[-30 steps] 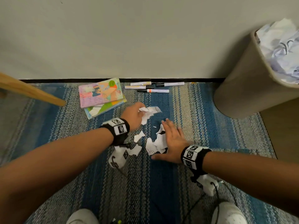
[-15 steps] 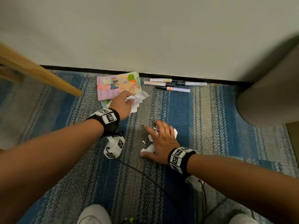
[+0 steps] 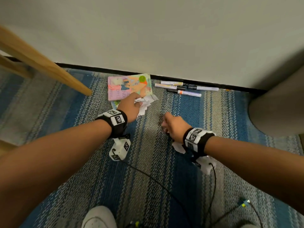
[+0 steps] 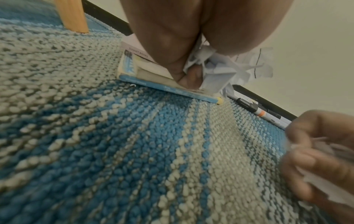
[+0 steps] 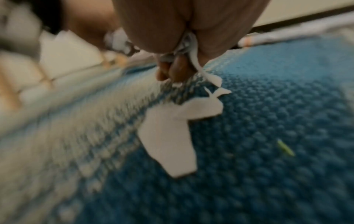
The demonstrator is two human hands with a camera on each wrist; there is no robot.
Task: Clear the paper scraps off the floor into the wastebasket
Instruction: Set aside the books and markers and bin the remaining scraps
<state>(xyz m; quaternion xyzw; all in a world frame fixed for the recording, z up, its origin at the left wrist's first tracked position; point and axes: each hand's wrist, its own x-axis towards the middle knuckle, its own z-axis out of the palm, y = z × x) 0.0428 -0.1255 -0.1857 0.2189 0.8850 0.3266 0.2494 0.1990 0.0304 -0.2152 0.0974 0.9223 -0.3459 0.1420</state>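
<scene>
My left hand grips a bunch of white paper scraps just above the books near the wall; in the left wrist view the scraps stick out from its curled fingers. My right hand is curled into a fist on the blue striped rug, holding more scraps. A loose white scrap lies flat on the rug under the right wrist, and it shows as a white scrap beside the wristband. The tan wastebasket stands at the right edge; its opening is out of view.
Two books lie stacked by the black baseboard, with several markers to their right. A wooden furniture leg slants down at the left. Black cables trail across the rug near my white shoes.
My right hand went from flat on the pile of scraps to a fist gathered around them. The left hand carried its bunch farther toward the books. The head view swung left, cutting off the wastebasket.
</scene>
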